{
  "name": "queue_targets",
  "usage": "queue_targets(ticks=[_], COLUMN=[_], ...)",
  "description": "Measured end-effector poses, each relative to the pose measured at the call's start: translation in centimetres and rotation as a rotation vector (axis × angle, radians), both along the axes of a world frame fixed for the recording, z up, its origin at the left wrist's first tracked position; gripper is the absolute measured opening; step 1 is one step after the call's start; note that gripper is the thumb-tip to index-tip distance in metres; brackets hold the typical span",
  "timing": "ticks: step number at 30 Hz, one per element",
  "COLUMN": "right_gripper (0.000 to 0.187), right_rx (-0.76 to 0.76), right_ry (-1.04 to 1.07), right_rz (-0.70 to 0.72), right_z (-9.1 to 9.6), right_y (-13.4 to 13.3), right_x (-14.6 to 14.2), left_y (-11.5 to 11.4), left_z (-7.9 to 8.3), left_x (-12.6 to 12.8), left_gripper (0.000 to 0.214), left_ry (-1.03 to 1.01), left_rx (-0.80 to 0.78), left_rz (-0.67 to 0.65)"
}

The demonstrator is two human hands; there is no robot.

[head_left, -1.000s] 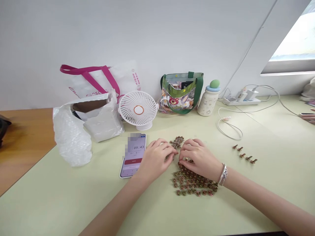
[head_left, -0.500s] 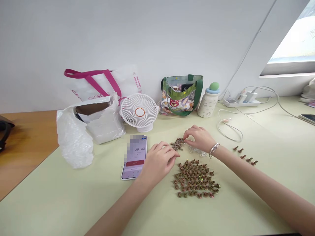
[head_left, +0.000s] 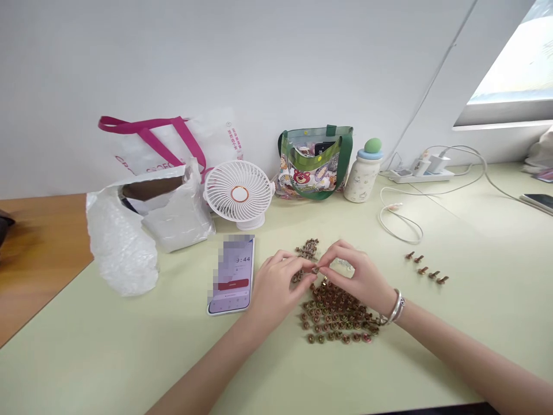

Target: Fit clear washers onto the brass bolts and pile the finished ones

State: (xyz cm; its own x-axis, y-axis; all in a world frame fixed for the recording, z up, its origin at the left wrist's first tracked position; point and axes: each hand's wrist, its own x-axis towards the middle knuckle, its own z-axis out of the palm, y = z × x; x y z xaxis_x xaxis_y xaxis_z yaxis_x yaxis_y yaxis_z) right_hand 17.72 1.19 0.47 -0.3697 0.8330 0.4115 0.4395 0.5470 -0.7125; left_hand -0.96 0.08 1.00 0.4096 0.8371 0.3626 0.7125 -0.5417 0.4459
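Above the screws, my left hand (head_left: 280,282) and my right hand (head_left: 363,275) meet fingertip to fingertip. The left thumb and forefinger pinch a small brass-coloured screw (head_left: 315,269). My right thumb and forefinger are closed at the same spot; whatever they hold is too small to make out. Below lie rows of brass-coloured screws (head_left: 332,318), partly covered by the right hand. A loose pile of screws (head_left: 307,248) sits just behind the left fingers. Small clear plastic pieces (head_left: 344,264) show behind the right hand, mostly hidden by it.
Left of my hands lies a phone (head_left: 233,276) showing a timer. Behind stand a white fan (head_left: 239,194), a patterned bag (head_left: 315,164) and a bottle (head_left: 363,178). Several separate screws (head_left: 423,270) and a white cable (head_left: 401,219) lie to the right. Plastic packaging (head_left: 125,242) is far left.
My right hand has come from the clear pieces toward me, its fingertips now meeting my left ones. The left fingers have shifted slightly. The view has moved a little.
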Motion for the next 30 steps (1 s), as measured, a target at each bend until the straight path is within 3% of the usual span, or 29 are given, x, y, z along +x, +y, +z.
queue_targets(ticks=[4,12,23,30], right_gripper=[0.004,0.01,0.012,0.008], right_rx=[-0.018,0.004,0.001,0.088], right_ry=[-0.016,-0.151,-0.321,-0.349], right_rz=[0.008,-0.012,-0.008,0.008], right_z=[0.27,0.24,0.36,0.12], right_y=[-0.49,-0.72,-0.88,-0.73], right_x=[0.26,-0.11,-0.12,0.06], left_y=[-0.31,-0.2,-0.29,-0.16], left_z=[-0.26,-0.49,-0.36,-0.56], left_x=[0.26,-0.04,-0.27,-0.36], left_gripper=[0.008,0.005,0.016,0.014], left_ry=[-0.04,0.011,0.216,0.21], left_rx=[0.103,0.484,0.61,0.527], left_rz=[0.03,0.029,-0.004,-0.032])
